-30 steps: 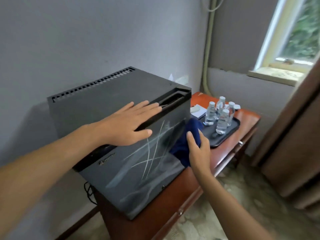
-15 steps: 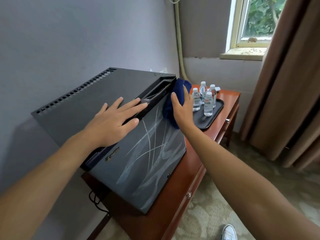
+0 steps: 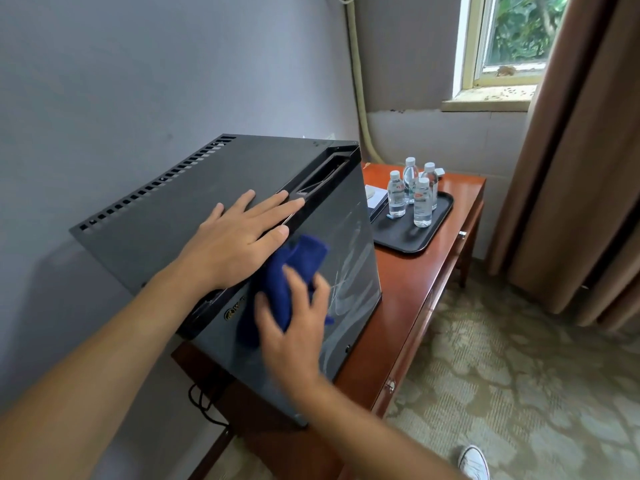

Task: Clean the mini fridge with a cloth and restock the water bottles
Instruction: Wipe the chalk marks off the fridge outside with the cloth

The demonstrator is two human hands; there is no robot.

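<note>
The right hand [image 3: 294,327] works nearest the camera, at about 6 o'clock in the frame. Its fingers are spread and only lightly bent, pressing a bunched blue cloth [image 3: 287,282] flat against the closed door of the mini fridge [image 3: 194,209]. The hand is motion-blurred, so whether the thumb pinches a fold cannot be determined. Pale streaks show on the door panel at 3 o'clock from the cloth, which suggests the wipe of the front is unfinished.

The left hand [image 3: 239,237] lies at 12 o'clock from the cloth, palm down on the front edge of the fridge top, fingers straight and close together, tips touching the door rim. It holds nothing; the placement likely steadies the cabinet against the wiping pressure.

The fridge stands on a reddish wooden table [image 3: 422,306]. Farther off, toward 2 o'clock, four water bottles [image 3: 414,195] stand upright on a black tray [image 3: 412,237], clear of the fridge, awaiting restocking.
</note>
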